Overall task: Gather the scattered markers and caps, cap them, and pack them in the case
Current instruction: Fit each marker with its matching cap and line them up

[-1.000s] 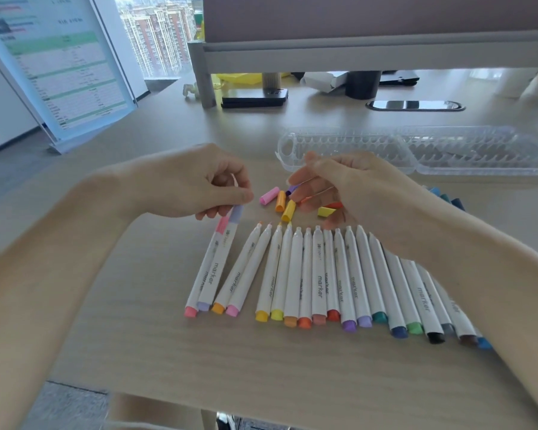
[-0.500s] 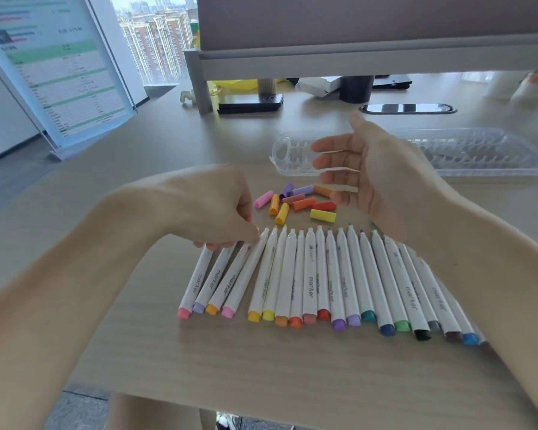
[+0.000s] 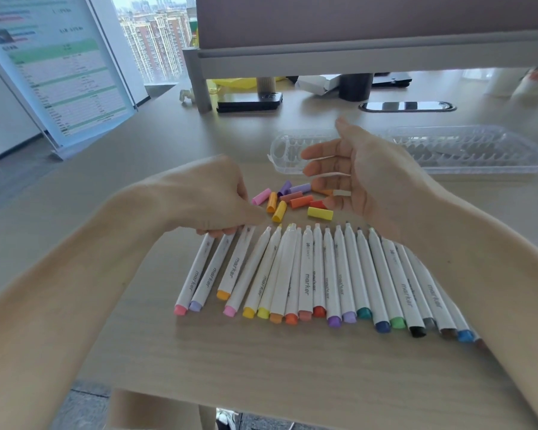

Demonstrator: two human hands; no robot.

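Markers [image 3: 305, 274] under curled left hand [image 3: 208, 197]

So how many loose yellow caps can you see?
2 yellow caps: one by the left hand's thumb, one at the pile's near right, by the right hand. More may hide behind that hand.

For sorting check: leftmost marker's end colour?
Pink end on the leftmost marker, head view.

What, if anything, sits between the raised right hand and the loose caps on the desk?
Nothing visible. The right hand hangs open just right of the loose caps, and its lower fingers overlap a few of them in the view. The clear case lies behind the hand, not between.
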